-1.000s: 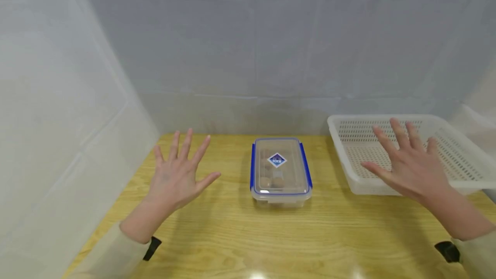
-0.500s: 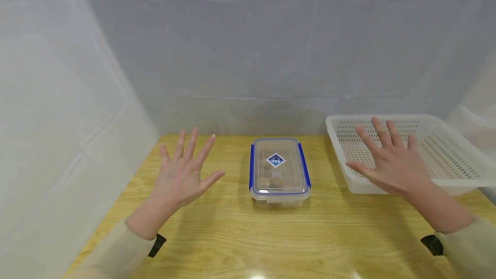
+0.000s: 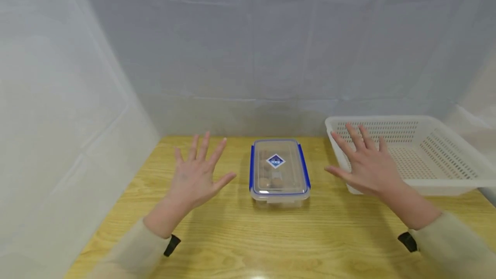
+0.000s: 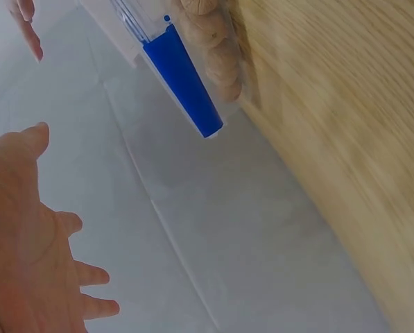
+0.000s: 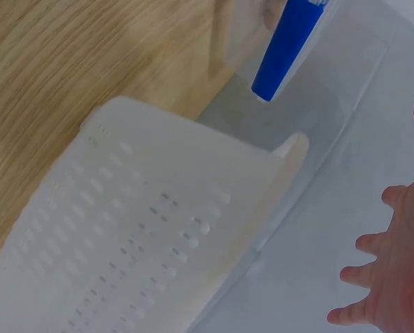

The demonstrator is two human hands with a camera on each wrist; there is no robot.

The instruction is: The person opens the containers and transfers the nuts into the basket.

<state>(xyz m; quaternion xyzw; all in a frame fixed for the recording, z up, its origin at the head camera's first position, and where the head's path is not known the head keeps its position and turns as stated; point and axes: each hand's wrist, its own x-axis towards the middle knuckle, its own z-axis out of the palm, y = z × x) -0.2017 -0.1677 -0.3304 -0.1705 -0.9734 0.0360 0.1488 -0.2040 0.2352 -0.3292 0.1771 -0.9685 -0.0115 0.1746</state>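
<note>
A clear plastic food container [image 3: 284,175] with a blue-edged lid and a diamond sticker stands on the wooden table between my hands. Its blue side clips [image 4: 182,80] lie flat against the walls. Through the wall in the left wrist view show several round, light brown things [image 4: 217,52]. My left hand [image 3: 193,180], fingers spread and holding nothing, hovers left of the container. To the container's right, my right hand [image 3: 370,169] is spread likewise in the air, overlapping the near left side of a white basket [image 3: 457,183] in the head view.
The perforated white basket stands at the right of the wooden table [image 3: 248,240]. Pale sheeting [image 3: 217,55] rises behind the table's far edge, and more sheeting [image 3: 58,141] hangs along the left.
Both hands have moved inward toward the container, the left hand to the right and the right hand farther to the left. The container and basket stay in place.
</note>
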